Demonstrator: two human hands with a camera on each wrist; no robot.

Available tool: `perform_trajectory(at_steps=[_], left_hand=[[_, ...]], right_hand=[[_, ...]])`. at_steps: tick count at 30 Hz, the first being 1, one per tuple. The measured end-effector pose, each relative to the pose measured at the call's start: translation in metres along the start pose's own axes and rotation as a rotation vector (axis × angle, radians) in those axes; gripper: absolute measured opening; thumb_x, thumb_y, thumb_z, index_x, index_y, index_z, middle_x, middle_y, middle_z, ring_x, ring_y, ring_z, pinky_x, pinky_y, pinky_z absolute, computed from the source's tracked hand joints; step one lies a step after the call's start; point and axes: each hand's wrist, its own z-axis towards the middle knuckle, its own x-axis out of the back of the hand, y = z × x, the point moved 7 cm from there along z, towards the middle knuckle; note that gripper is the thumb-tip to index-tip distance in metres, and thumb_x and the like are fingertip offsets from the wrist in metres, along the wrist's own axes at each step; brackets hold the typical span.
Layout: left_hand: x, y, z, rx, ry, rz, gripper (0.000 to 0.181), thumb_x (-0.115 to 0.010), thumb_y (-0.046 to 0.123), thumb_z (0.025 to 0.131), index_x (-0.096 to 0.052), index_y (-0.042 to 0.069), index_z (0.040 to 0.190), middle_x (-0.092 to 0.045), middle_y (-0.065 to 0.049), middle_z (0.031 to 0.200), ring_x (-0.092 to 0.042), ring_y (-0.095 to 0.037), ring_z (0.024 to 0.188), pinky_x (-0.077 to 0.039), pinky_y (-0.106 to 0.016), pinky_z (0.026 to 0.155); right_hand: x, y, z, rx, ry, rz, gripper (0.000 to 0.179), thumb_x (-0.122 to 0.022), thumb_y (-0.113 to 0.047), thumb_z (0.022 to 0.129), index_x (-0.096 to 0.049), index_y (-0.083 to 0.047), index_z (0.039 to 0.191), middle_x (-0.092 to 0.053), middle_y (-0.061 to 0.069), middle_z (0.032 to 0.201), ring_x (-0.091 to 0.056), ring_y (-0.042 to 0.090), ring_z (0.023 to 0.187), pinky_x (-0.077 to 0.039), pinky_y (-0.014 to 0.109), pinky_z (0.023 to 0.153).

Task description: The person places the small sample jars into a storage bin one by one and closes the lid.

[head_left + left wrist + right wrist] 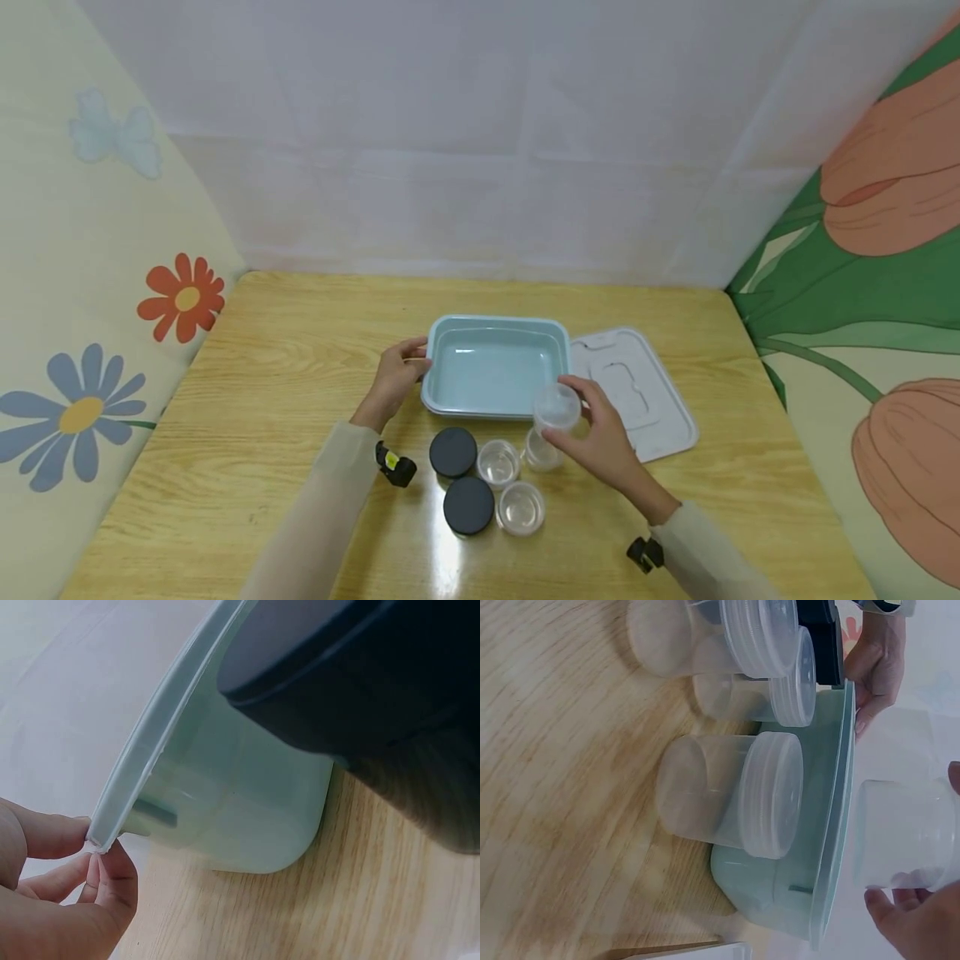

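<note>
A light blue plastic storage bin [491, 371] stands upright on the table with nothing inside. My left hand [397, 375] pinches the rim at its left side between thumb and fingers, seen closely as the bin wall [225, 795] in the left wrist view. My right hand [609, 446] grips a clear plastic jar [557, 406], raised over the bin's front right corner. In the right wrist view the held jar [904, 836] shows transparent walls with no visible contents. Below it on the table stands another clear jar [727, 795] with a translucent lid, close to the bin's front.
Two more clear jars [498, 463] [521, 508] stand before the bin. Left of them are two jars with black lids [453, 452] [468, 505]. A white bin lid [645, 396] lies flat at the right, its left edge beside the bin. A white cloth [480, 167] hangs behind the table.
</note>
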Motion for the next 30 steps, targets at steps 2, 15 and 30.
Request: perform_trajectory(at_steps=[2,15,30], left_hand=[[0.0,0.0,0.0,-0.001,0.001,-0.002,0.047,-0.049,-0.001,0.094,-0.043,0.004,0.141,-0.049,-0.017,0.124,-0.054,-0.021,0.102,-0.051,-0.028,0.084],[-0.001,-0.002,0.001,0.008,-0.006,-0.028,0.047,-0.048,-0.001,0.094,-0.043,0.004,0.141,-0.048,-0.016,0.123,-0.053,-0.02,0.102,-0.051,-0.026,0.084],[-0.001,-0.003,0.001,0.019,-0.002,-0.03,0.047,-0.048,0.0,0.095,-0.043,0.005,0.141,-0.048,-0.015,0.124,-0.052,-0.021,0.105,-0.05,-0.032,0.091]], right_hand=[[0.0,0.001,0.003,-0.024,0.0,0.003,0.069,-0.081,-0.006,0.073,-0.047,-0.002,0.132,-0.051,0.018,0.128,-0.053,0.034,0.115,-0.049,0.049,0.092],[-0.007,0.002,0.023,-0.094,-0.017,-0.022,0.068,-0.079,-0.01,0.075,-0.045,-0.002,0.134,-0.047,0.019,0.133,-0.046,0.039,0.125,-0.043,0.054,0.1],[-0.014,-0.003,0.046,-0.081,-0.036,-0.026,0.068,-0.079,-0.011,0.076,-0.044,0.0,0.134,-0.047,0.02,0.135,-0.045,0.038,0.126,-0.043,0.053,0.101]])
